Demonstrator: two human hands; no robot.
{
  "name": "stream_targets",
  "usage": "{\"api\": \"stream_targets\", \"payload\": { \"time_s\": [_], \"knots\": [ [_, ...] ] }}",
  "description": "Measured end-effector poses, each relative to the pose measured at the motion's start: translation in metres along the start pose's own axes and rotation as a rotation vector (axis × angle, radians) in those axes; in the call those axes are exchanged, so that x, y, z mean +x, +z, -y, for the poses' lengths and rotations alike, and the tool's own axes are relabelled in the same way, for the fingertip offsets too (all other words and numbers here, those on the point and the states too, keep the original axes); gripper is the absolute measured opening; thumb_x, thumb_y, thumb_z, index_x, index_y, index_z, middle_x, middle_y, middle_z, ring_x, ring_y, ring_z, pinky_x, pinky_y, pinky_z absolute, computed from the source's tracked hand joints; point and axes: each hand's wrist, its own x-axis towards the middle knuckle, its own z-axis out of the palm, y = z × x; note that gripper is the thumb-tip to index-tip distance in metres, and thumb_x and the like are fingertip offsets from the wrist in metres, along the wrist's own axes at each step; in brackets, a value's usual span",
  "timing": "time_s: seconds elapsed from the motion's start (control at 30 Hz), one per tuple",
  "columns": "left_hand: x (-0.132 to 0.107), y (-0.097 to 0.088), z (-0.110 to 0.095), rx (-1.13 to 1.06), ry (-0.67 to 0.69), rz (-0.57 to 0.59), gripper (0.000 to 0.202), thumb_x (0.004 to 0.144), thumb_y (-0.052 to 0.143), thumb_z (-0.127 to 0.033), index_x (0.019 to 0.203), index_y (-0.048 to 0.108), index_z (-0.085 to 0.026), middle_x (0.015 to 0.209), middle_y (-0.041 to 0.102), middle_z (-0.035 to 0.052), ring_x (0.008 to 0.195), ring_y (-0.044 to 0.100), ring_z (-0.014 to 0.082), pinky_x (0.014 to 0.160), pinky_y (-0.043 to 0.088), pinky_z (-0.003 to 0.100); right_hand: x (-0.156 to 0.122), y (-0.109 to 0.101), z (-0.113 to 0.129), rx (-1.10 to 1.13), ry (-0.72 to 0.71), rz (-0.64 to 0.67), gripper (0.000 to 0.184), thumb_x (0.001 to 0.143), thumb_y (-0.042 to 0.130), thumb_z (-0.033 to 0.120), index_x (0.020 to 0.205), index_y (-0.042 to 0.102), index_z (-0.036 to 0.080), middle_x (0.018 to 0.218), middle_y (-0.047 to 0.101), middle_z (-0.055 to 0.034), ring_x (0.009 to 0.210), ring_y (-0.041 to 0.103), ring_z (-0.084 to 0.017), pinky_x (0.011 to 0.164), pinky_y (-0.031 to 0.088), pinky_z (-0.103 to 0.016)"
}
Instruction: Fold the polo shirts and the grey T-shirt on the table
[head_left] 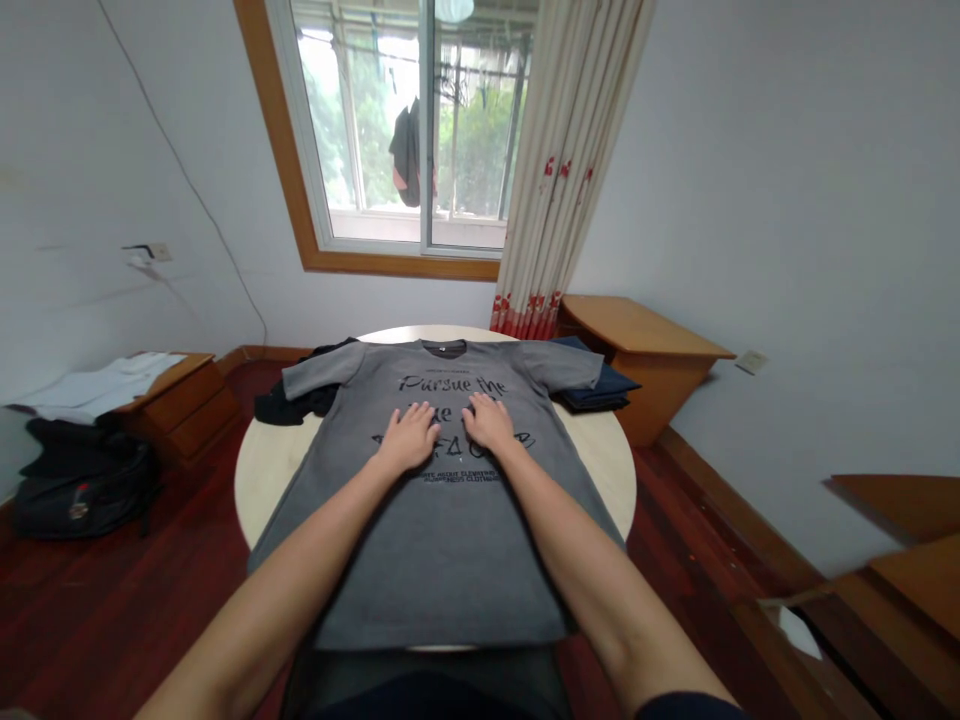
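A grey T-shirt [450,560] with black lettering lies spread face up, its collar at the far side and its hem toward me. My left hand [409,436] rests flat on the printed chest, fingers stretched out. Beside it, a little to the right, my right hand [489,420] also lies flat on the print with its fingers extended. Both palms cover part of the lettering. The shirt's sleeves reach out to both sides over other clothes.
Under the shirt is a round pale table [270,470]. Black clothing [289,408] lies at its left, folded dark blue clothes [600,392] at its right. A wooden desk [645,330] stands behind right. A black bag [82,480] sits on the floor by a wooden cabinet [195,405].
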Motion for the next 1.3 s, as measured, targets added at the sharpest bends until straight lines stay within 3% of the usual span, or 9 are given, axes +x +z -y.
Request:
{"api": "stream_targets", "payload": {
  "time_s": [0.07, 0.13, 0.27, 0.43, 0.67, 0.83, 1.07, 1.3],
  "knots": [
    [0.008, 0.007, -0.022, -0.033, 0.025, 0.026, 0.057, 0.104, 0.024, -0.037, 0.155, 0.039, -0.02, 0.164, 0.032, 0.0073, 0.153, 0.027, 0.0246, 0.124, 0.022, 0.051, 0.002, 0.007, 0.021, 0.031, -0.055, 0.043, 0.05, 0.104, 0.037, 0.036, 0.148, 0.048, 0.015, 0.16, 0.039, -0.0111, 0.15, 0.032, -0.023, 0.123, 0.022, -0.044],
    [0.009, 0.015, -0.022, -0.043, 0.016, 0.029, 0.057, 0.103, 0.026, -0.04, 0.156, 0.039, -0.02, 0.164, 0.031, 0.007, 0.153, 0.026, 0.0247, 0.124, 0.021, 0.051, -0.002, 0.013, 0.023, 0.043, -0.066, 0.058, 0.051, 0.104, 0.038, 0.038, 0.149, 0.047, 0.015, 0.161, 0.038, -0.0107, 0.151, 0.03, -0.023, 0.123, 0.021, -0.044],
    [-0.002, 0.021, 0.026, -0.035, -0.023, 0.008, 0.064, 0.102, 0.028, -0.051, 0.157, 0.036, -0.019, 0.166, 0.028, 0.0063, 0.155, 0.021, 0.0248, 0.125, 0.018, 0.051, -0.017, 0.014, -0.019, 0.045, -0.034, 0.007, 0.054, 0.103, 0.041, 0.043, 0.15, 0.047, 0.017, 0.162, 0.037, -0.0095, 0.151, 0.029, -0.024, 0.123, 0.019, -0.045],
    [-0.016, 0.016, 0.088, -0.011, -0.173, -0.004, 0.067, 0.101, 0.028, -0.053, 0.157, 0.036, -0.017, 0.166, 0.027, 0.007, 0.155, 0.021, 0.0247, 0.124, 0.019, 0.05, -0.026, 0.007, -0.082, 0.016, 0.053, -0.037, 0.053, 0.103, 0.04, 0.041, 0.148, 0.05, 0.017, 0.159, 0.041, -0.0104, 0.15, 0.032, -0.026, 0.123, 0.022, -0.047],
    [-0.033, 0.016, 0.12, 0.018, -0.226, -0.038, 0.07, 0.1, 0.03, -0.055, 0.155, 0.04, -0.013, 0.164, 0.03, 0.0094, 0.153, 0.025, 0.0278, 0.124, 0.022, 0.049, -0.031, 0.005, -0.13, -0.016, 0.079, -0.083, 0.054, 0.103, 0.04, 0.041, 0.147, 0.052, 0.012, 0.157, 0.043, -0.0125, 0.149, 0.035, -0.027, 0.123, 0.025, -0.043],
    [-0.038, 0.019, 0.129, 0.026, -0.23, -0.093, 0.069, 0.099, 0.033, -0.053, 0.152, 0.045, -0.011, 0.162, 0.035, 0.012, 0.152, 0.028, 0.03, 0.122, 0.026, 0.047, -0.033, 0.005, -0.139, -0.029, 0.087, -0.101, 0.056, 0.102, 0.041, 0.041, 0.146, 0.052, 0.009, 0.156, 0.044, -0.0141, 0.148, 0.037, -0.029, 0.123, 0.026, -0.044],
    [-0.039, 0.019, 0.12, 0.004, -0.202, -0.216, 0.057, 0.1, 0.033, -0.045, 0.134, 0.064, -0.011, 0.147, 0.056, 0.0137, 0.14, 0.048, 0.0292, 0.118, 0.035, 0.042, -0.029, 0.007, -0.137, -0.025, 0.108, -0.131, 0.051, 0.101, 0.044, 0.039, 0.142, 0.057, 0.012, 0.154, 0.048, -0.0137, 0.146, 0.04, -0.029, 0.121, 0.03, -0.045],
    [-0.04, 0.022, 0.119, -0.066, -0.218, -0.23, 0.057, 0.099, 0.036, -0.048, 0.138, 0.061, -0.015, 0.152, 0.052, 0.0112, 0.143, 0.045, 0.0297, 0.119, 0.034, 0.046, -0.029, 0.008, -0.138, -0.013, 0.102, -0.144, 0.051, 0.101, 0.045, 0.039, 0.14, 0.058, 0.01, 0.152, 0.05, -0.0141, 0.145, 0.042, -0.028, 0.121, 0.031, -0.041]
  ]
}}
